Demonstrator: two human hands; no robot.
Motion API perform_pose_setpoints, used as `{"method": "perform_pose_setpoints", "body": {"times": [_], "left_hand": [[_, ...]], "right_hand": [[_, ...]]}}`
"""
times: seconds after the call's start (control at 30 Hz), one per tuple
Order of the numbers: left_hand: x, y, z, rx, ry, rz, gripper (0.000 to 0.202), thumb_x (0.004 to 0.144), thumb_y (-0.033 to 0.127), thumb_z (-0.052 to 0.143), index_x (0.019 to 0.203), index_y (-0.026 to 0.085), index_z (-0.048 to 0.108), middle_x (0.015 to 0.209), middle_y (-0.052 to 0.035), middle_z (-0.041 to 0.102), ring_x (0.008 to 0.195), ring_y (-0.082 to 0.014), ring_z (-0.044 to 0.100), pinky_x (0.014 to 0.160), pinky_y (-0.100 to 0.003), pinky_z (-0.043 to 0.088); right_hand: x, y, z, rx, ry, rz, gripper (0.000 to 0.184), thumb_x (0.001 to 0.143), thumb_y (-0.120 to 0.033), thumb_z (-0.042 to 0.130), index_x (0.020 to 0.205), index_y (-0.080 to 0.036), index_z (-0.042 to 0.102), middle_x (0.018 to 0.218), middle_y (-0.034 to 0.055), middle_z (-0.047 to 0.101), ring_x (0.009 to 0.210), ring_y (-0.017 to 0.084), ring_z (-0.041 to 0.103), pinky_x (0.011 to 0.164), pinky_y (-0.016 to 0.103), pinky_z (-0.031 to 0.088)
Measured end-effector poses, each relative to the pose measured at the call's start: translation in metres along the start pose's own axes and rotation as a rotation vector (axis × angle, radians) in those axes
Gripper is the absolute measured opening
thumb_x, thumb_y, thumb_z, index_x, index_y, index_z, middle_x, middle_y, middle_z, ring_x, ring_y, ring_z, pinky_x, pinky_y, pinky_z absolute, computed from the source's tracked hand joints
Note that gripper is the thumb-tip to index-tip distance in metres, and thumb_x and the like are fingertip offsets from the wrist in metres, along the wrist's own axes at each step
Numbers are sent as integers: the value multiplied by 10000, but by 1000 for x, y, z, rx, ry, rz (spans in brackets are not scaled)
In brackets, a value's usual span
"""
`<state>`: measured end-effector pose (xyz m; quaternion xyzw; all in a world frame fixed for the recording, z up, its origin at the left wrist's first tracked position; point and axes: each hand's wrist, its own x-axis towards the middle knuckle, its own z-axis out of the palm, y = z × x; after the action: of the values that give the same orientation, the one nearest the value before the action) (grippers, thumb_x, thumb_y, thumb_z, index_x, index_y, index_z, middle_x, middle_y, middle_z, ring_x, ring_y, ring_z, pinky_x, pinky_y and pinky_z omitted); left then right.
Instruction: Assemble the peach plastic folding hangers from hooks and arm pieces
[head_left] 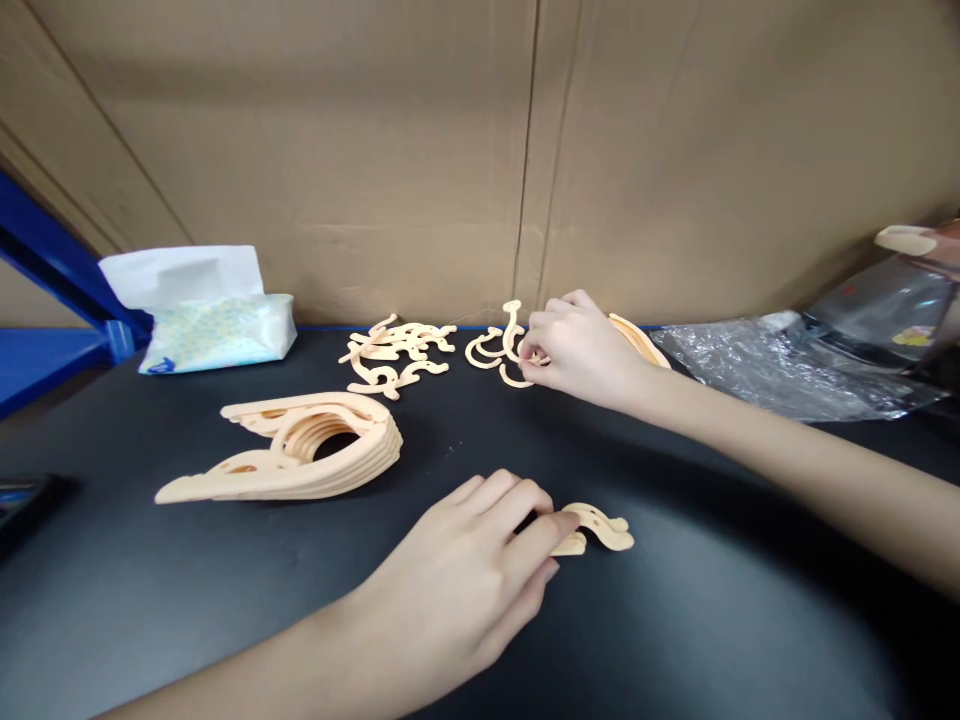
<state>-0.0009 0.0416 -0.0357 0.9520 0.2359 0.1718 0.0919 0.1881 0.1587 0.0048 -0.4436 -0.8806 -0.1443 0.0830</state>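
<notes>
My left hand [487, 560] is closed on a peach-coloured curved plastic hanger piece [600, 527] at the table's front middle. The fingers hide part of it. Farther back, my right hand [577, 350] pinches at a small group of curved hook pieces [484, 350], its fingertips closed on one hook piece. Another hook [511, 325] shows beside those fingers. Left of this group lies a loose heap of wavy hanger pieces [397, 355]. A stack of folded hanger bodies [360, 465] rests at the left, nearer to me.
On the black table [225, 600], a tissue pack [217, 325] stands at the back left. Behind my right hand lies a long curved piece [637, 340]. Clear plastic bags [765, 360] are at the right. A cardboard wall [375, 150] closes off the back. A dark object [30, 505] sits at the left edge.
</notes>
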Motion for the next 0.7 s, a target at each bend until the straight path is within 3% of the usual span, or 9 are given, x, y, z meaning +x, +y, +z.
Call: {"method": "perform_pose_setpoints", "body": {"times": [0.2,0.37,0.5,0.6,0.7], "left_hand": [[-3,0,1,1,90,-53,298,937,134,479,1229,181,515,1272,-89,520,1213,-247,446,988,-406,461],[-4,-1,0,23,174,-45,451,913,149,544,1347,169,422,1440,-102,415,1370,-232,312,1120,-390,356],[-3,-2,1,30,147,-41,579,912,211,583,1429,157,329,1533,-110,325,1445,-240,205,1167,-428,293],[-1,-2,2,29,87,-10,538,944,255,554,1424,150,336,1473,-100,439,1422,-222,283,1187,-440,247],[0,-3,3,-28,44,3,329,963,237,518,1284,180,473,1298,-55,598,1325,-193,436,1184,-422,239]], "right_hand": [[-45,-7,-21,210,149,-130,154,831,-159,613,695,-175,683,694,6,617,733,171,499,797,340,327],[-97,-34,-29,428,87,-148,148,861,-156,601,726,-188,653,700,-7,586,729,161,498,806,349,362],[-122,-53,-27,597,68,-125,161,865,-117,571,764,-209,656,696,-25,575,695,142,488,823,347,384],[-129,-59,-22,629,98,-121,136,852,-113,587,773,-200,656,724,-24,591,718,142,495,850,346,396],[-131,-61,-19,605,104,-136,122,851,-118,592,766,-186,647,753,-14,591,762,147,499,878,343,402]]}}
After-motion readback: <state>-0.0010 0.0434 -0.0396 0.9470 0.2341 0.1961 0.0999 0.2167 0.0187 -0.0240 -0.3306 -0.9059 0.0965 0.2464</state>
